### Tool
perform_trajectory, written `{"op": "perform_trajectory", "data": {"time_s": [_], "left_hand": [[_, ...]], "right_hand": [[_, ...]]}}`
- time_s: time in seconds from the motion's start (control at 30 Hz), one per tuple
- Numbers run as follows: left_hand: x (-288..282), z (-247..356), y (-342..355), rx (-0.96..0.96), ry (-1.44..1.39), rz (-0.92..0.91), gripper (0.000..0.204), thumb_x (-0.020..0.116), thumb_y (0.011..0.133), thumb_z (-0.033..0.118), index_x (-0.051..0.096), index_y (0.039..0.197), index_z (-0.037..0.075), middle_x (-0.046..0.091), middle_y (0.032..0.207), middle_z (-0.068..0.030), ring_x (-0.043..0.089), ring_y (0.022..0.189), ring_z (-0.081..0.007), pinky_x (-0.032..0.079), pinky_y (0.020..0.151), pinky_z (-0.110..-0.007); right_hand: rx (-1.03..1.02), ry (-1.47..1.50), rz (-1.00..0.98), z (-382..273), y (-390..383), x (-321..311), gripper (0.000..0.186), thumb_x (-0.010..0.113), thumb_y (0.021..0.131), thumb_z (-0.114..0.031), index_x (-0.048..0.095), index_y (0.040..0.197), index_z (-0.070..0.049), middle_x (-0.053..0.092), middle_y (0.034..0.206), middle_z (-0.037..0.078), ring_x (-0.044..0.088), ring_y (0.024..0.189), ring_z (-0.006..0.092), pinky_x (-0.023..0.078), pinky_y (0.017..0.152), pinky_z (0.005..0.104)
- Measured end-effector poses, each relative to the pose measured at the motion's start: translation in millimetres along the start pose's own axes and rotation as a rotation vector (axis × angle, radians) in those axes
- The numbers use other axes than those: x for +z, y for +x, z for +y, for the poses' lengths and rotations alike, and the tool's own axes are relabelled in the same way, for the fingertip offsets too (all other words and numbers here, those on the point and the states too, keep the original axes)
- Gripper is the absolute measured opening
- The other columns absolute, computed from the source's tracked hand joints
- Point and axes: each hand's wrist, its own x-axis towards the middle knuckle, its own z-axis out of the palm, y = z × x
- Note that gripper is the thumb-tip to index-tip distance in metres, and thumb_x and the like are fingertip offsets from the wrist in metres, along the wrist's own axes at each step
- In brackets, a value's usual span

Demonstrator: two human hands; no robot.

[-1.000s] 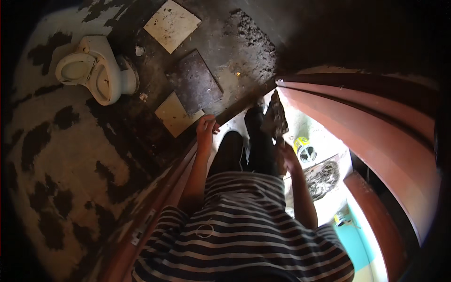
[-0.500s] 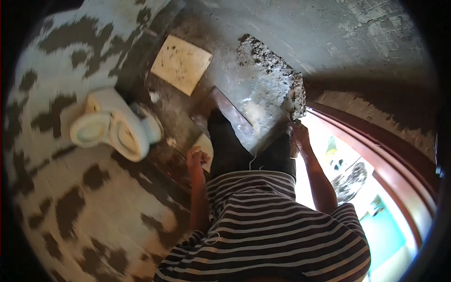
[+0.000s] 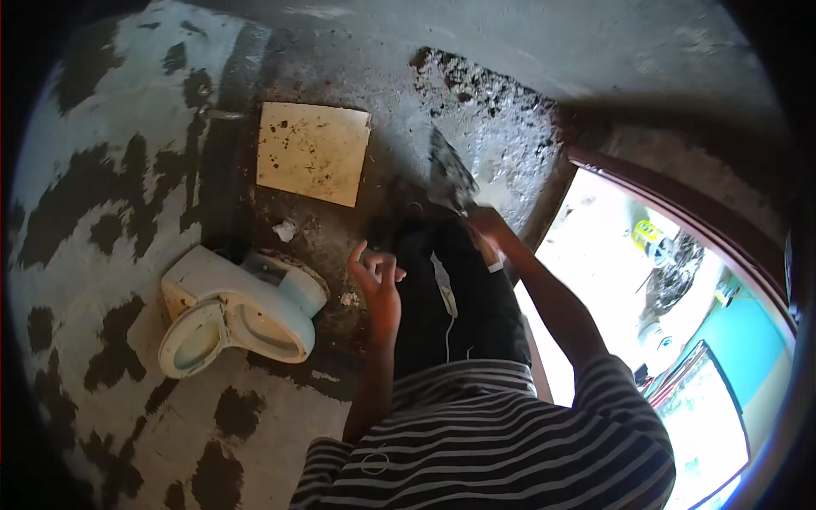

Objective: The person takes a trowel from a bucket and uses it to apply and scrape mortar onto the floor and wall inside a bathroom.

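My right hand (image 3: pixel 490 225) grips a pointing trowel (image 3: pixel 451 174) in front of my legs. Its grey, smeared blade points away from me, and a pale handle end shows below my fist. Beyond the blade, rough wet mortar (image 3: pixel 484 85) lies along the foot of the wall. My left hand (image 3: pixel 380 285) is raised beside my left thigh, fingers loosely bent and apart, with nothing visible in it. The pale, dirt-spotted square board (image 3: pixel 310 153) lies on the floor ahead and to the left.
To my left lies a white toilet (image 3: pixel 268 323) with its seat and lid open. A crumpled white scrap (image 3: pixel 286 229) is on the floor between it and the board. At right, a bright doorway with a dark red frame (image 3: pixel 680 212) shows a yellow-labelled bucket (image 3: pixel 653 242) outside.
My right hand has swung inward and forward with the trowel, its blade now showing ahead of my legs. My left hand has risen slightly. The view has shifted, and the plank ahead no longer shows.
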Motion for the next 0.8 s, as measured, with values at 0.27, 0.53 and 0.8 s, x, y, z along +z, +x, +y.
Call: {"op": "perform_trajectory", "data": {"time_s": [0.27, 0.53, 0.8], "left_hand": [[70, -195, 161, -0.074, -0.095, 0.046, 0.056, 0.059, 0.087, 0.007, 0.027, 0.132, 0.008, 0.052, 0.094, -0.0094, 0.053, 0.07, -0.0157, 0.047, 0.069, -0.032], [76, -336, 257, 0.04, -0.241, -0.145, 0.056, 0.053, 0.079, -0.002, 0.03, 0.129, 0.007, 0.055, 0.089, -0.0124, 0.058, 0.076, -0.0213, 0.045, 0.076, -0.033], [66, -327, 269, 0.003, -0.071, -0.167, 0.053, 0.055, 0.077, 0.001, 0.035, 0.126, 0.006, 0.057, 0.089, -0.0135, 0.058, 0.075, -0.0226, 0.045, 0.074, -0.033]], "right_hand": [[-0.447, -0.154, -0.136, -43, 438, 18, 0.02, 0.064, 0.082, -0.019, 0.063, 0.086, 0.0, 0.057, 0.065, 0.007, 0.056, 0.051, 0.0182, 0.049, 0.053, 0.0345], [-0.389, 0.456, -0.194, -53, 579, -66, 0.015, 0.065, 0.081, -0.016, 0.055, 0.08, -0.005, 0.052, 0.065, 0.002, 0.05, 0.051, 0.0124, 0.044, 0.049, 0.0272], [-0.465, 0.734, -0.109, 56, 501, -133, 0.011, 0.062, 0.083, -0.013, 0.055, 0.08, -0.005, 0.052, 0.064, 0.001, 0.051, 0.049, 0.0111, 0.044, 0.044, 0.0257]]}}
